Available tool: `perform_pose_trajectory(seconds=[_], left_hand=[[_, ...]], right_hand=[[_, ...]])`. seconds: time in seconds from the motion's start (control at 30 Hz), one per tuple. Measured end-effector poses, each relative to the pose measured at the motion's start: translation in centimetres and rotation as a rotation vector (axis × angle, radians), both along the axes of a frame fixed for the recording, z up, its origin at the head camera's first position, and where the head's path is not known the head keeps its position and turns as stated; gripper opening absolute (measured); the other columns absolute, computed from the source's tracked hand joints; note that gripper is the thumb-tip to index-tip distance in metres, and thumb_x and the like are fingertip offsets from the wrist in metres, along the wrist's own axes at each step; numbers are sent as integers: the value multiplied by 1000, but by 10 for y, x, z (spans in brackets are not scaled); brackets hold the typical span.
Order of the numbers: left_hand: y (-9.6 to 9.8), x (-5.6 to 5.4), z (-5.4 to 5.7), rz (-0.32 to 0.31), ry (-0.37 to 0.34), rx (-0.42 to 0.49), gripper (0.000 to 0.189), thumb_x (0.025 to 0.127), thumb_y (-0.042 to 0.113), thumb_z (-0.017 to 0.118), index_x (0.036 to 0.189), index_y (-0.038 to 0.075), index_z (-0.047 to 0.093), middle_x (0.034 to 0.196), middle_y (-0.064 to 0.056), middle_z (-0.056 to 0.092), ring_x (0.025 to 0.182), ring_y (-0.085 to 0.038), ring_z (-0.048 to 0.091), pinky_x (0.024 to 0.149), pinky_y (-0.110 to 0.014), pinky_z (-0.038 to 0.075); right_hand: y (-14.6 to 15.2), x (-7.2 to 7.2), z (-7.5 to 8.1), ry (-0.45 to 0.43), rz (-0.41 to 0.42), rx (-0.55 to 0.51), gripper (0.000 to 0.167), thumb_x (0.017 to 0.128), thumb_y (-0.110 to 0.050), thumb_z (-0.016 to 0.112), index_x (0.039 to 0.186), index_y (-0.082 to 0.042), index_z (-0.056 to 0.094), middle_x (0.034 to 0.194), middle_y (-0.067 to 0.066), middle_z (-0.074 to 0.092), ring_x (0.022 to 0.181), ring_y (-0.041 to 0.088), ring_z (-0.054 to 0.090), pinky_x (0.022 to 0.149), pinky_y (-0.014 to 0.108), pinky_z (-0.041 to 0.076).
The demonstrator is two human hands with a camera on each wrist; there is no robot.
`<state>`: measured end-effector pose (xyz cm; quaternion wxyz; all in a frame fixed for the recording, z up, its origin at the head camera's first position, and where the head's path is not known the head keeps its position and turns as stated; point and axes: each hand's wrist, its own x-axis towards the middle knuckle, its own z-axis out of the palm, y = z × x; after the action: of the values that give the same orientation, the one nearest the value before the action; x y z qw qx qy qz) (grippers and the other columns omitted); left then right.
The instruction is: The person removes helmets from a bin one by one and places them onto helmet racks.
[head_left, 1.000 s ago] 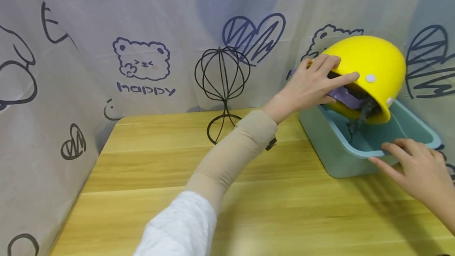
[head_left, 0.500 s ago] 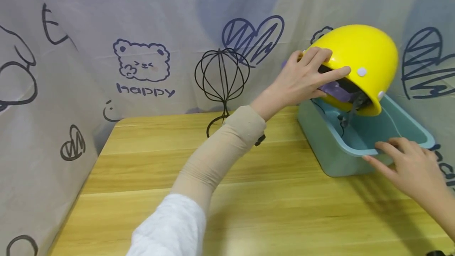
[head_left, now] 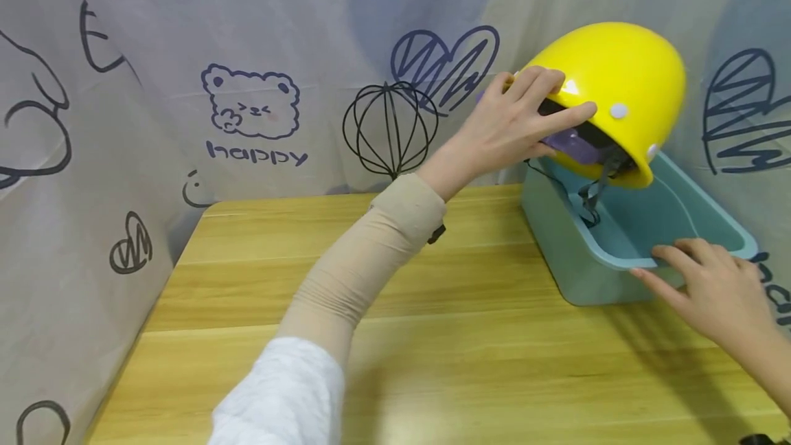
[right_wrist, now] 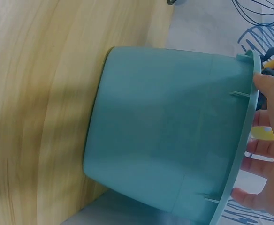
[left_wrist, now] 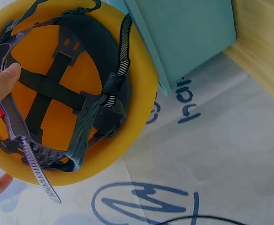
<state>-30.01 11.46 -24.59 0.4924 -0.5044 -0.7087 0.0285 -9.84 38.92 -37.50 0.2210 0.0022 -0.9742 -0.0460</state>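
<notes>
A yellow safety helmet [head_left: 612, 74] is held up, tilted, above the blue-green plastic bin [head_left: 571, 259]. My left hand [head_left: 513, 115] grips the helmet by its near brim, with the thumb inside the shell and the fingers outside. In the left wrist view, the underside shows dark webbing [left_wrist: 45, 84] and a purple toothed headband strap [left_wrist: 41, 173]. A grey chin strap [head_left: 593, 194] hangs down towards the bin's inside. My right hand [head_left: 719, 287] holds the bin's near rim, its thumb outside and its fingers over the edge.
A black wire stand [head_left: 393, 174] with a round cage top stands at the back of the wooden table [head_left: 247, 280], left of the bin. Behind it hangs a white cloth [head_left: 321, 19] with drawn hearts and bears.
My left hand has raised the helmet and moved it slightly left, lifting it further from the bin. My right hand has stayed on the rim.
</notes>
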Motion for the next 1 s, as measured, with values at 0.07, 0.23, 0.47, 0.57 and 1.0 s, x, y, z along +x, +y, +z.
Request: perform_pose_trajectory(seconds=[0.07, 0.23, 0.47, 0.57, 1.0], left_hand=[[-4, -1, 2, 1, -4, 3, 56, 91, 70, 30, 135, 40, 46, 133, -9, 48, 120, -26, 46, 92, -42, 49], [-13, -2, 5, -6, 11, 15, 53, 92, 69, 33, 133, 39, 47, 131, -8, 49, 119, -27, 46, 92, -42, 50], [-21, -5, 9, -51, 54, 32, 50, 93, 68, 32, 130, 38, 48, 128, -8, 50, 117, -27, 47, 88, -40, 50], [-25, -7, 11, -58, 55, 34, 53, 92, 69, 27, 131, 39, 49, 128, -9, 50, 116, -27, 47, 85, -40, 49], [-48, -14, 19, -58, 72, 64, 44, 95, 63, 38, 127, 36, 52, 123, -9, 51, 114, -29, 49, 86, -42, 51]], right_hand=[[-1, 0, 1, -40, -19, -22, 42, 81, -38, 75, 101, -2, 66, 107, 28, 55, 91, 46, 54, 79, 68, 41], [-3, -2, 4, -97, -44, -44, 42, 83, -39, 73, 103, -2, 66, 109, 28, 54, 95, 47, 51, 81, 70, 39], [-3, -1, 4, -97, -44, -39, 43, 83, -39, 73, 104, -2, 66, 108, 27, 54, 94, 46, 52, 79, 68, 40], [-2, -1, 5, -104, -49, -39, 44, 84, -41, 72, 105, -2, 66, 109, 28, 54, 94, 46, 52, 79, 67, 40], [-1, 0, 2, -43, -5, -6, 42, 80, -37, 76, 102, -3, 66, 106, 27, 56, 88, 44, 55, 73, 62, 44]])
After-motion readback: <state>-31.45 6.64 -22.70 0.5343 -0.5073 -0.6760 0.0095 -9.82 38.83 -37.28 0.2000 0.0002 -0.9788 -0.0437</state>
